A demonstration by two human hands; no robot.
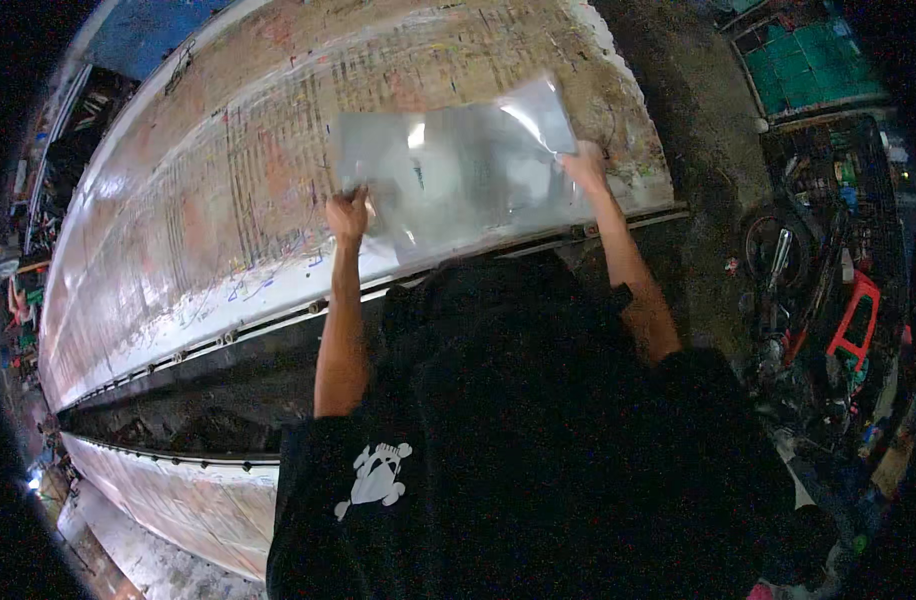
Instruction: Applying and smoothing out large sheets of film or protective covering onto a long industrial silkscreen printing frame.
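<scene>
A glossy, see-through plastic sheet [458,176] is spread between my two hands above a long work table [278,150]. My left hand [347,216] pinches its left side near the lower corner, thumb on top. At the right edge, my right hand [587,166] grips the sheet, and the upper right corner bends up and catches the light. Through the film the table's stained surface shows faintly. Whether the sheet touches the table cannot be made out. Dark streaks, paint specks and a whitish border mark the tabletop.
A rail with small fittings [319,306] runs along the table's near edge. Behind lies a second long table [195,502], past a dark gap. Rightward stand a wheel [774,251], a red plastic stool [857,319] and dim clutter. Green panels [810,67] are at upper right.
</scene>
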